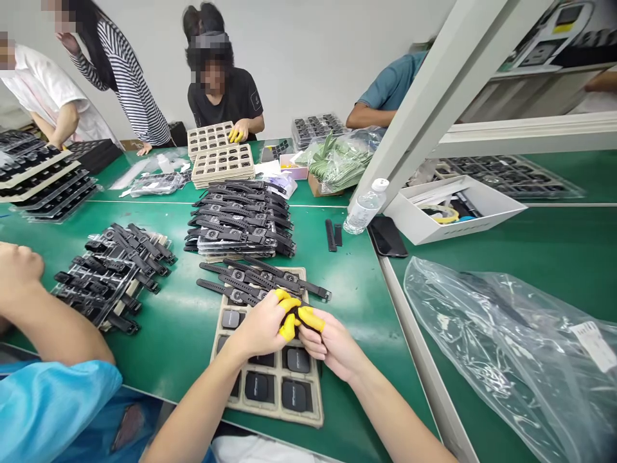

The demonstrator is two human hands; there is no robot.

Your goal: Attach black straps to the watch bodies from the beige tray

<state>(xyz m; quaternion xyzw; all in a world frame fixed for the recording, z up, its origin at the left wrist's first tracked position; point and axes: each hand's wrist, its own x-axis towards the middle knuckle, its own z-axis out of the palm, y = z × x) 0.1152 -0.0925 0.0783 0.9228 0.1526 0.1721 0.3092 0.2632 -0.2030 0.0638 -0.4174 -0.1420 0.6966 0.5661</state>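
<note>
Yellow finger covers are on the fingertips of my left hand point(267, 321) and my right hand point(322, 334). Both hands are closed together on a small black smartwatch point(297, 313), mostly hidden by the fingers. They are above a beige moulded tray point(260, 413). Square black watch bodies point(296, 393) sit in its near cells, one or more under my left wrist. Across the tray's far end lie several black watches with straps point(266, 276), just beyond my fingers.
Stacked strapped watches point(241, 218) stand behind the tray, and more watches point(116, 270) lie left near a co-worker's arm point(53, 315). On the right are a water bottle point(366, 206), phone point(387, 236), white box point(457, 209), plastic bag point(511, 347) and slanted post point(434, 96).
</note>
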